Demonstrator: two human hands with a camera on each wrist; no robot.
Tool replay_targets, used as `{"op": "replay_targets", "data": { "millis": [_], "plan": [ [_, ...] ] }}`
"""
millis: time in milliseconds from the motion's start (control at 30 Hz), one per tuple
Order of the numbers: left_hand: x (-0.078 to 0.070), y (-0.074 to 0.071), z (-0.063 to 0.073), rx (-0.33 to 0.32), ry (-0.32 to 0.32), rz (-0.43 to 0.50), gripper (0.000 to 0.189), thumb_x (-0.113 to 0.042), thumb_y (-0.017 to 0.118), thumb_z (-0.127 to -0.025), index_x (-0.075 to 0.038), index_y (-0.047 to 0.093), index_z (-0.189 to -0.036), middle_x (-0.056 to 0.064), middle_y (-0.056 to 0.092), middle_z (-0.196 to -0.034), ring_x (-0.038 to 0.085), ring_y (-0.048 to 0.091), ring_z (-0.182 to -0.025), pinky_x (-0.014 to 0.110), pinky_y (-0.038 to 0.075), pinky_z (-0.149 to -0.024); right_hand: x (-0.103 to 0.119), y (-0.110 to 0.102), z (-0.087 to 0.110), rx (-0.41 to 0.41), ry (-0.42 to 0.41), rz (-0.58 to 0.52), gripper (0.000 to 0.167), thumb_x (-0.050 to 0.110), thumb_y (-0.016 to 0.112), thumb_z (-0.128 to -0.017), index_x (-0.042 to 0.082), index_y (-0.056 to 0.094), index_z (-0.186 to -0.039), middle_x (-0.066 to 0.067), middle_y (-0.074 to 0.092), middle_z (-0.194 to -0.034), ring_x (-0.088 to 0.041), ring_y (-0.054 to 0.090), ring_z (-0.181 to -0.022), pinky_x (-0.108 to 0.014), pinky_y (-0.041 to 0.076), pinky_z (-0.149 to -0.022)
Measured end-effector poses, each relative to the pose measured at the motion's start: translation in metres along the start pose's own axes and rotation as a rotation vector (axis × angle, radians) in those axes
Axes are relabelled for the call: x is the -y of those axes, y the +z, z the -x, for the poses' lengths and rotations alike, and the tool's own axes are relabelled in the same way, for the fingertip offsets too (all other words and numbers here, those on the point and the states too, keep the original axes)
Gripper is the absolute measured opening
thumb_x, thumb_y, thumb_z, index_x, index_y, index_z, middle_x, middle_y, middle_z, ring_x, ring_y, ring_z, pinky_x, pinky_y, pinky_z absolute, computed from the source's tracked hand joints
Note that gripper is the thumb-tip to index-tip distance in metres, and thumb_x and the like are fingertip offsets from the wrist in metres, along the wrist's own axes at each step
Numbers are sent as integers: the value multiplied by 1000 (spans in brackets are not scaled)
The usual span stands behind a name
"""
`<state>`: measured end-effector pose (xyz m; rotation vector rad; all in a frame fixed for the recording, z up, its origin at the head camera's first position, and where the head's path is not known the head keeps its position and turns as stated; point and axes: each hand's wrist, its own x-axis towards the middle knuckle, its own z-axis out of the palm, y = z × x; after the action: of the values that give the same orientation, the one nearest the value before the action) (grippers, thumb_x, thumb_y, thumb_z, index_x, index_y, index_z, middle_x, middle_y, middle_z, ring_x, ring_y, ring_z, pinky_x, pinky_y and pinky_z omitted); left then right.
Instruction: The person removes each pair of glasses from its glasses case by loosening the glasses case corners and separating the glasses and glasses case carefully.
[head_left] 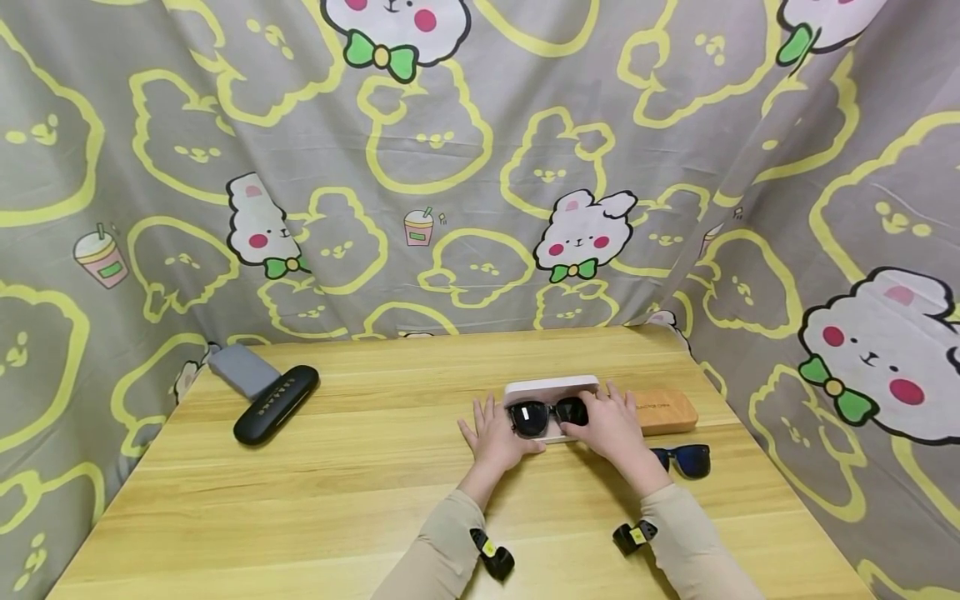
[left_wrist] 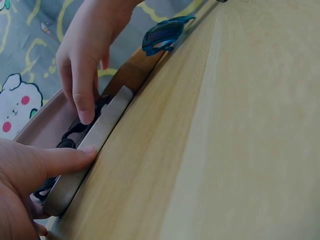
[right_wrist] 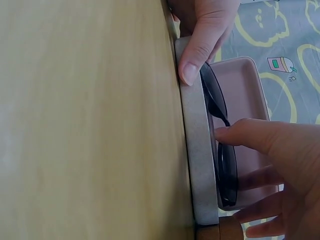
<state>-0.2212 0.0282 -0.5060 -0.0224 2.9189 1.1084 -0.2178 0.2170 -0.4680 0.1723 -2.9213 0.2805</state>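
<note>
Black sunglasses (head_left: 532,419) sit in an opened white glasses case (head_left: 552,385) with a pink lining, its lid tilted up at the back. My left hand (head_left: 495,437) holds the case's left end; in the left wrist view its thumb presses along the grey front rim (left_wrist: 107,122). At the other end, my right hand (head_left: 613,427) pinches the right lens of the sunglasses. The right wrist view shows that thumb at the near side of the black frame (right_wrist: 228,172), with the other fingers behind, inside the raised lid (right_wrist: 247,95).
Right of the white case lies a brown wood-look case (head_left: 667,412), with dark blue sunglasses (head_left: 692,460) in front of it, partly hidden by my right wrist. Far left on the wooden table (head_left: 300,508) are a black glasses case (head_left: 277,406) and a grey-blue pouch (head_left: 243,370). A patterned curtain (head_left: 465,175) surrounds the table.
</note>
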Motion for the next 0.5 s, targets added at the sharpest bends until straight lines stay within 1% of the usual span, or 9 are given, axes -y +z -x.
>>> {"op": "replay_targets", "data": {
  "millis": [167, 300, 400, 500],
  "plan": [
    [0, 0, 1, -3, 6, 2, 110, -48, 90, -60, -7, 39, -148, 15, 26, -160, 37, 7, -152, 69, -7, -115, 0, -2, 1, -13, -2, 4, 65, 50, 76, -76, 7, 62, -124, -31, 57, -133, -51, 43, -132, -70, 27, -109],
    [1, 1, 1, -2, 13, 8, 113, -48, 90, -60, -10, 35, -151, 15, 26, -161, 37, 6, -152, 69, -7, -115, 0, -5, 1, -34, -10, -2, 66, 51, 76, -76, 7, 62, -124, -28, 56, -134, -51, 44, -131, -70, 29, -108],
    [2, 2, 0, -2, 14, 13, 115, -48, 90, -59, -12, 33, -153, 15, 25, -161, 38, 6, -152, 69, -7, -115, -1, -7, 2, -58, -18, -3, 66, 50, 77, -75, 7, 64, -123, -26, 57, -134, -51, 45, -131, -70, 30, -107],
    [3, 2, 0, -3, 10, 17, 115, -48, 90, -59, -12, 34, -152, 14, 25, -161, 37, 6, -152, 69, -7, -115, -2, -8, 2, -75, -27, 0, 65, 50, 78, -74, 6, 65, -121, -25, 59, -132, -50, 45, -131, -70, 30, -107]
  ]
}}
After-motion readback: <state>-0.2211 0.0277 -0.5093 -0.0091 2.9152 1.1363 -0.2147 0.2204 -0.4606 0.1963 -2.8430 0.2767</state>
